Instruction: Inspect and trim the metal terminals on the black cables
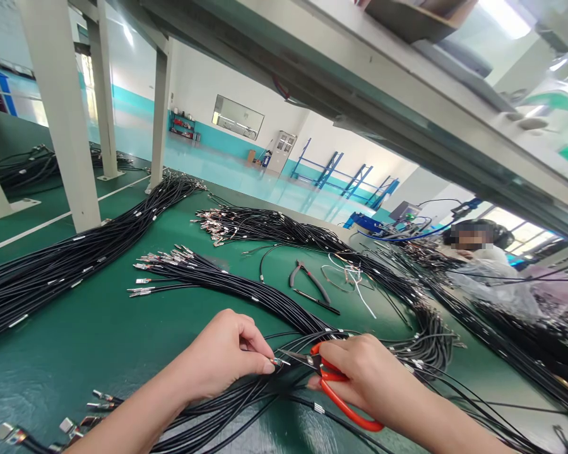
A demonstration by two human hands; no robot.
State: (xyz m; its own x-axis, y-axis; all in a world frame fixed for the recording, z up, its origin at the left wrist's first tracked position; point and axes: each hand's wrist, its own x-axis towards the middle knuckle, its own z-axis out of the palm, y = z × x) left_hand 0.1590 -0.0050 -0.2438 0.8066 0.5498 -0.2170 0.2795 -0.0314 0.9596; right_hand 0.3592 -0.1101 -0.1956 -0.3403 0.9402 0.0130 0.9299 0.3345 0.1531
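Observation:
Between thumb and fingers, my left hand [234,353] pinches the end of a cable [278,362], its thin wires sticking out past the fingertips. My right hand [366,372] grips scissors with red handles [353,407]. The scissor blades [296,357] point left, close to the cable end; whether they touch it I cannot tell. Beneath both hands runs a bundle of black cables [260,391]. Another black cable bundle [260,296] lies just beyond, with bared, metal-tipped ends toward the left.
Pliers [310,284] with dark grips lie behind the hands, beside loose white wire scraps [360,284]. More cable bundles [118,230] cover the green table [227,255]. Shelf legs [66,113] stand at left under an overhead shelf [360,69]. A person [478,243] sits at far right.

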